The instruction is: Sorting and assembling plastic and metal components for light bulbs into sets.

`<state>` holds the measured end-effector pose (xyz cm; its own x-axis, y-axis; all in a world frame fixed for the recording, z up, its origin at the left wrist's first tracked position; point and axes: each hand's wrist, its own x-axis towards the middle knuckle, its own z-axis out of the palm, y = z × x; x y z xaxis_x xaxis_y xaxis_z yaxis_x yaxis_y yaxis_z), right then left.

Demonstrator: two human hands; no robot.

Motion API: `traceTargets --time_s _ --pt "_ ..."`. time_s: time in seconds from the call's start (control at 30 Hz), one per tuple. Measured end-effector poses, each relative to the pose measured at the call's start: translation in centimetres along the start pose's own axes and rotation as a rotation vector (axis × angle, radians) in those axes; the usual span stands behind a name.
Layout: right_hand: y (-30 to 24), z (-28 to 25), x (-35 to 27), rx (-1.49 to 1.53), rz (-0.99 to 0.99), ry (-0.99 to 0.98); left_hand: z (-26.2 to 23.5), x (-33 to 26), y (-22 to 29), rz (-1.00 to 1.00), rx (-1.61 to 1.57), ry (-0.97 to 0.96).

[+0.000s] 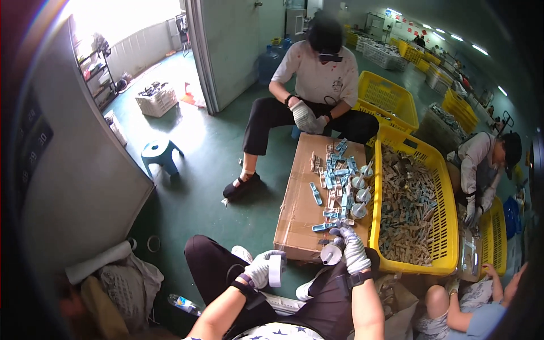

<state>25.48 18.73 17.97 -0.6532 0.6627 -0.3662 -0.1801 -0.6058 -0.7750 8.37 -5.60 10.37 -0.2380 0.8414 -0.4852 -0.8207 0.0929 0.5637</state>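
My left hand (259,268), in a pale glove, is closed around a white roll (275,271) that looks like tape, held above my lap. My right hand (354,253), gloved too, is at the near right corner of a cardboard box (294,212). Its fingers are closed on a whitish round piece with a short spout (331,254); part of it is hidden by the fingers. Just beyond that hand lie blue and beige plastic clips (340,181), scattered over the box top. Beside them stand several white round pieces with thin spouts (362,195).
A yellow crate (447,226) full of clips stands right of the box, with another yellow crate (391,93) behind. Opposite me sits a person (320,73) with gloved hands together. More people work at the right. A blue stool (161,152) and a plastic bottle (185,304) are at left.
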Motion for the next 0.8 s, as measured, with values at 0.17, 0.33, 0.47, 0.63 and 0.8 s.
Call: traceTargets --time_s 0.17,0.33,0.47,0.63,0.8 --pt "0.1 1.4 -0.8 -0.011 0.009 -0.024 -0.3 1.4 -1.7 0.071 0.28 0.142" --pt "1.0 0.1 -0.1 -0.052 -0.002 0.013 0.1 1.1 -1.8 0.095 0.317 0.165" --pt "1.0 0.0 -0.1 -0.064 0.047 0.003 0.1 0.4 -1.6 0.149 0.272 0.168" --pt "1.0 0.7 -0.2 -0.051 0.051 0.028 -0.3 0.6 -1.6 0.147 0.295 0.182" --pt "0.8 0.4 0.4 -0.102 -0.001 0.024 -1.5 2.6 -2.5 0.117 0.356 0.201"
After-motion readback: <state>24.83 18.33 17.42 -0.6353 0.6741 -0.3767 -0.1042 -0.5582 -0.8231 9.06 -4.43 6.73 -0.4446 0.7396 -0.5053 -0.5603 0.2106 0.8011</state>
